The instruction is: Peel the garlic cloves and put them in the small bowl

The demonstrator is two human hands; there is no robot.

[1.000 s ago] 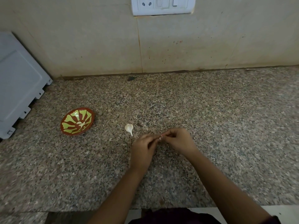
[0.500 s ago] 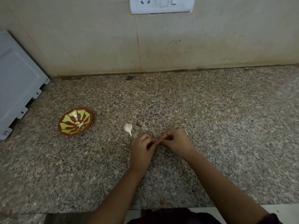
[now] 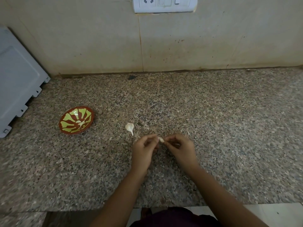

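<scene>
A small garlic clove [image 3: 161,139] sits between my two hands just above the granite counter. My right hand [image 3: 181,149] pinches it with thumb and fingertips. My left hand [image 3: 144,150] has its fingers curled, with the fingertips at the clove's left end. A second, unpeeled white clove [image 3: 130,127] with a thin tail lies on the counter just up and left of my hands. The small red-brown bowl [image 3: 76,120] with a yellow-green pattern stands further left, a little pale garlic piece inside it.
The speckled granite counter [image 3: 213,128] runs to a tiled wall behind. A grey appliance panel [image 3: 16,82] leans at the far left. A white switch plate [image 3: 164,4] is on the wall. The counter's front edge lies close to my body.
My hands have drawn slightly apart, so the clove now shows between the fingertips. The loose clove and the bowl have not moved.
</scene>
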